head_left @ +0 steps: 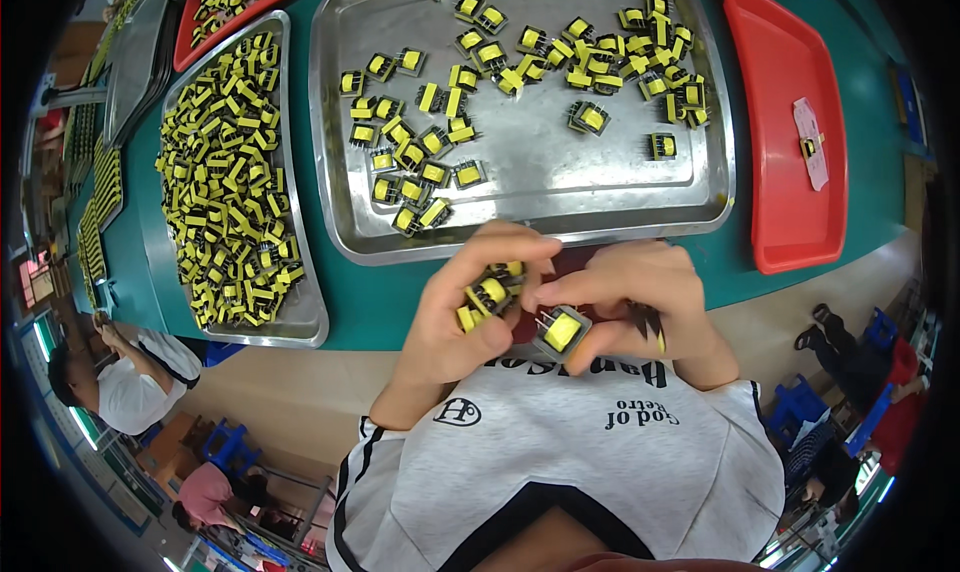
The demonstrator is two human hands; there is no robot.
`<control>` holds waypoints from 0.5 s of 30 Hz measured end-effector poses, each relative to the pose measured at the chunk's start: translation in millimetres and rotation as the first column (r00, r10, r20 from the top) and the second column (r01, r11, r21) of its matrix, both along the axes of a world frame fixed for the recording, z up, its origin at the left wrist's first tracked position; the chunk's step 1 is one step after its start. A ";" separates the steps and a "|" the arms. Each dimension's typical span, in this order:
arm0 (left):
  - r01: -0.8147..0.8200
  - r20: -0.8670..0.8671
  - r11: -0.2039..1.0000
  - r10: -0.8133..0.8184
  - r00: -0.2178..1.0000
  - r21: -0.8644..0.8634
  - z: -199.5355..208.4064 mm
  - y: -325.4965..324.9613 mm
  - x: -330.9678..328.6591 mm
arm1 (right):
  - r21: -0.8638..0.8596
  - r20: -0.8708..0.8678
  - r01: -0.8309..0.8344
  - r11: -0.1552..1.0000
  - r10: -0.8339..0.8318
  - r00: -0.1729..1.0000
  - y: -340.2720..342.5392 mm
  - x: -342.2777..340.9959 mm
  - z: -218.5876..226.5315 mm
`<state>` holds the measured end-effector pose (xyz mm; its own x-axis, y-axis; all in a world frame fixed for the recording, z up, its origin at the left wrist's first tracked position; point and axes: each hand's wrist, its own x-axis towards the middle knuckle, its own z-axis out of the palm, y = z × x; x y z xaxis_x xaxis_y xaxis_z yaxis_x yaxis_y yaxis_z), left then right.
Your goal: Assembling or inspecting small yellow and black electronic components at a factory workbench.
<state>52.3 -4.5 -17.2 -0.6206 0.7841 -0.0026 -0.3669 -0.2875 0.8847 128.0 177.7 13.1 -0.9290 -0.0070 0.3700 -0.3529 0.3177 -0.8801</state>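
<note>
My left hand (448,307) is closed around several small yellow-taped transformers (489,291), held in a cluster between thumb and fingers. Beside it, my right hand (655,290) pinches a single transformer (563,330), its yellow face up and its metal pins pointing toward the left hand. Something dark with a bit of yellow shows under the right hand's curled fingers; I cannot make out what it is. Both hands are close together at the near edge of a large steel tray (500,207), where many similar transformers (588,118) lie loose.
To the left, a second steel tray (308,272) is heaped with transformers. A red tray (765,172) on the right carries a paper tag (811,144) with one small part on it. Another red tray (182,47) of parts stands far left. The trays rest on a green tabletop (365,307).
</note>
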 end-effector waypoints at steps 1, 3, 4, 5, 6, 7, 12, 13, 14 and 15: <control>-0.002 -0.002 1.000 0.002 1.000 -0.001 -0.2 -1.4 -1.2 | -0.224 0.209 -0.069 0.972 0.117 0.971 0.2 2.8 -0.1; 0.019 -0.185 1.000 -0.016 0.983 0.011 -1.5 -5.1 -7.3 | -0.443 0.377 -0.071 0.893 0.258 0.889 -4.8 9.8 -6.3; 0.057 -0.241 0.998 -0.062 0.968 -0.024 1.6 -5.2 -12.4 | -0.561 0.370 -0.027 0.828 0.280 0.886 -11.4 13.5 -17.1; 0.055 -0.242 0.998 -0.060 0.969 -0.027 1.8 -5.4 -13.3 | -0.668 0.358 0.012 0.744 0.308 0.881 -15.8 14.3 -23.0; 0.062 -0.295 0.997 -0.071 0.953 -0.041 1.8 -5.4 -13.8 | -0.669 0.364 0.007 0.743 0.319 0.875 -15.7 12.0 -20.5; 0.069 -0.347 0.996 -0.084 0.934 -0.056 2.0 -5.4 -13.9 | -0.670 0.364 0.007 0.742 0.320 0.875 -13.6 11.7 -18.7; -0.058 -0.222 0.994 0.037 0.974 -0.092 8.0 -5.7 -6.6 | -0.295 0.430 0.206 0.933 -0.063 0.901 -13.6 6.6 1.8; -0.108 -0.330 0.987 0.063 0.942 -0.120 8.2 -6.2 -8.1 | -0.295 0.430 0.207 0.933 -0.064 0.900 -10.6 7.5 5.4; -0.160 -0.434 0.977 0.083 0.897 -0.143 8.5 -7.0 -8.8 | -0.284 0.408 0.180 0.942 -0.051 0.912 -6.4 10.0 8.1; -0.160 -0.434 0.976 0.083 0.897 -0.144 10.4 -7.3 -9.2 | -0.272 0.385 0.152 0.950 -0.037 0.922 -4.2 11.4 9.9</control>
<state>43.1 -11.8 -6.8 -0.6837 0.7134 0.1535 0.0808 -0.1351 0.9875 139.4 173.5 23.0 -0.9894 0.1424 -0.0293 0.0358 0.0430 -0.9984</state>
